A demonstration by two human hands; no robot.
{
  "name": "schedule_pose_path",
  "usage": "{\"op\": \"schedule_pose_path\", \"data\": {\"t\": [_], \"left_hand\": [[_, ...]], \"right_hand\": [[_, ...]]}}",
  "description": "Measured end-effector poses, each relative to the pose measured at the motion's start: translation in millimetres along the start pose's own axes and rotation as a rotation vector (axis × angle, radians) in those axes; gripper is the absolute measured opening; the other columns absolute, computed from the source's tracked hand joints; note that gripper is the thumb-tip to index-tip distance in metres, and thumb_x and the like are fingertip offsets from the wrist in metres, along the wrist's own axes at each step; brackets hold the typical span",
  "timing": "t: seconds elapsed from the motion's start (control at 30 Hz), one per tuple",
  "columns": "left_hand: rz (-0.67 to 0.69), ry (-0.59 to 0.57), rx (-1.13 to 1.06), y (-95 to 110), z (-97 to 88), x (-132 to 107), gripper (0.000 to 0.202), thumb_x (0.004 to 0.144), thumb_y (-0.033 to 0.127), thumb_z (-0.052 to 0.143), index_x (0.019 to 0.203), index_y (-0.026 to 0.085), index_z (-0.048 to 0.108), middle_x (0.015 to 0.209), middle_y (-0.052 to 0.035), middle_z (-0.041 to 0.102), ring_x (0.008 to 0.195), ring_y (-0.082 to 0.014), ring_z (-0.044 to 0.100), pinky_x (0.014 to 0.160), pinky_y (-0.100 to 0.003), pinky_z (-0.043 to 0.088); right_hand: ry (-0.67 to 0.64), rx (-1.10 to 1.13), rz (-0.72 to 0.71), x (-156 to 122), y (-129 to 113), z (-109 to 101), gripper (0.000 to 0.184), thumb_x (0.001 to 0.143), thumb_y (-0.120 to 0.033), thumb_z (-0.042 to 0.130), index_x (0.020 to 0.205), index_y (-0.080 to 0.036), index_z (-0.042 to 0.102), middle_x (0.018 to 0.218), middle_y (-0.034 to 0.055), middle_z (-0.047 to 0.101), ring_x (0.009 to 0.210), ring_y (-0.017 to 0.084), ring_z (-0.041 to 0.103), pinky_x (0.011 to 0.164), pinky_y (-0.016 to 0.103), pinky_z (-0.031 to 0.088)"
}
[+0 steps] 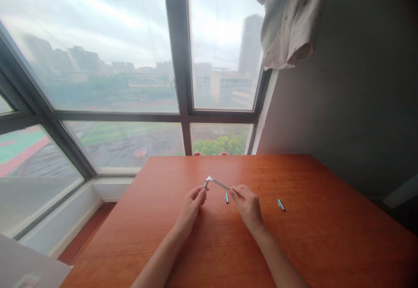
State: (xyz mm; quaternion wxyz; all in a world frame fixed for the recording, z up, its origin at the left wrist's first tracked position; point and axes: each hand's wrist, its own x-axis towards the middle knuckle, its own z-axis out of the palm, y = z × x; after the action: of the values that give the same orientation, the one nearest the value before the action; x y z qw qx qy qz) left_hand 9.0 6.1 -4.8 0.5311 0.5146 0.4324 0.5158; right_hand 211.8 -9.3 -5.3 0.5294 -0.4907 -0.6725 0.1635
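Observation:
My left hand (193, 205) is closed, thumb and fingers pinching a small dark and silvery piece (205, 184) that points up. At its top is a whitish bit (209, 178), too small to make out. My right hand (247, 204) pinches the near end of a flat, pale narrow strip (221, 184). The strip slants up to the left, and its far end meets or nearly meets the whitish bit. On the table between my hands lies a short teal and dark cylinder (227, 198), like a pen part. A similar teal and black piece (281, 204) lies right of my right hand.
The reddish-brown wooden table (146, 218) reaches toward a large window with dark frames (184, 116). A pale cloth garment (287, 26) hangs at the upper right, before a grey wall (352, 105). Two skin-toned shapes (224, 153) show at the table's far edge.

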Motion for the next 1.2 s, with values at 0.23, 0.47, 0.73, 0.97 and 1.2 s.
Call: {"op": "schedule_pose_path", "data": {"t": [0.23,0.47,0.73,0.97,1.2], "left_hand": [[-0.002,0.011,0.008,2.3,0.4,-1.2,0.037,0.080,0.049,0.060,0.091,0.014,0.066,0.061,0.0029,0.047,0.055,-0.0099,0.039,0.050,-0.020,0.028],[0.006,-0.002,0.037,5.6,2.8,-2.4,0.040,0.078,0.050,0.061,0.093,0.014,0.068,0.060,0.0026,0.047,0.056,-0.0110,0.039,0.052,-0.021,0.030],[-0.001,0.017,0.031,3.5,-0.4,-1.8,0.037,0.080,0.049,0.060,0.094,0.015,0.067,0.062,0.0023,0.047,0.056,-0.0111,0.039,0.052,-0.021,0.029],[-0.003,0.008,0.023,2.1,-0.3,-0.8,0.037,0.079,0.048,0.060,0.094,0.015,0.067,0.061,0.0023,0.047,0.056,-0.0114,0.039,0.052,-0.021,0.029],[0.006,0.007,0.025,3.3,0.0,-1.9,0.039,0.080,0.049,0.060,0.096,0.014,0.067,0.060,0.0022,0.046,0.057,-0.0119,0.039,0.053,-0.022,0.030]], "right_hand": [[-0.005,0.016,-0.019,-0.5,0.1,1.3,0.025,0.091,-0.037,0.052,0.088,-0.021,0.070,0.079,0.0046,0.065,0.074,0.018,0.060,0.067,0.026,0.048],[-0.007,-0.033,-0.013,-0.7,1.4,1.3,0.024,0.090,-0.036,0.053,0.089,-0.021,0.071,0.079,0.0043,0.064,0.072,0.017,0.060,0.068,0.026,0.047],[0.026,-0.045,0.008,0.1,0.2,-1.4,0.022,0.090,-0.035,0.053,0.090,-0.020,0.070,0.080,0.0046,0.065,0.073,0.018,0.060,0.068,0.026,0.046],[-0.025,-0.017,-0.041,-0.9,1.8,2.2,0.021,0.089,-0.034,0.055,0.086,-0.021,0.071,0.076,0.0035,0.064,0.069,0.017,0.060,0.066,0.026,0.046],[-0.007,-0.024,-0.044,0.0,0.4,1.1,0.023,0.090,-0.035,0.054,0.087,-0.021,0.072,0.076,0.0041,0.065,0.070,0.017,0.060,0.066,0.026,0.047]]}}
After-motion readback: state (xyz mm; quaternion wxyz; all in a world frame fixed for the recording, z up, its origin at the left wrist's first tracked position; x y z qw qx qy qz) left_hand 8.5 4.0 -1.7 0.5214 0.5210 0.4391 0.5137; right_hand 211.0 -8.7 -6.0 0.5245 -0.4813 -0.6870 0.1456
